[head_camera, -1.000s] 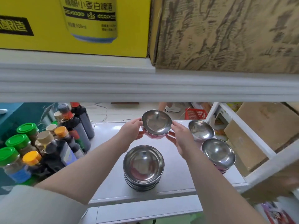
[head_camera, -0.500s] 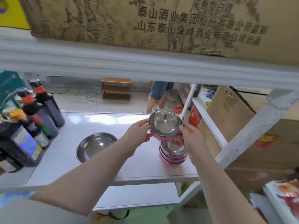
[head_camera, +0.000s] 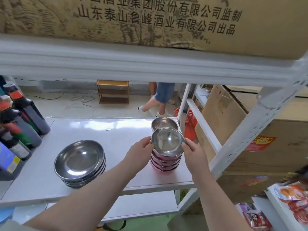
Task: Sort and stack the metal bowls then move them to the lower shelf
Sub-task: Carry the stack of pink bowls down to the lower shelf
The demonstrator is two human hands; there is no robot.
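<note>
A small metal bowl with a pink outside (head_camera: 168, 141) sits on top of a stack of like pink-sided bowls (head_camera: 165, 162) at the right end of the white shelf (head_camera: 116, 132). My left hand (head_camera: 141, 151) grips its left rim and my right hand (head_camera: 191, 151) its right rim. Just behind stands another small metal bowl (head_camera: 164, 124). A stack of several wider plain metal bowls (head_camera: 80, 162) rests on the shelf's left half. A lower shelf (head_camera: 146, 205) shows below the front edge.
Dark sauce bottles (head_camera: 25, 120) crowd the shelf's left end. An upper shelf beam (head_camera: 133, 64) with a cardboard box (head_camera: 150, 22) hangs overhead. A white diagonal brace (head_camera: 250, 130) and cartons (head_camera: 250, 130) stand to the right. A person's legs (head_camera: 160, 100) are beyond the shelf.
Both hands have lowered the small bowl onto the pink-sided stack at the right. The view has shifted, bringing the wide-bowl stack fully into sight.
</note>
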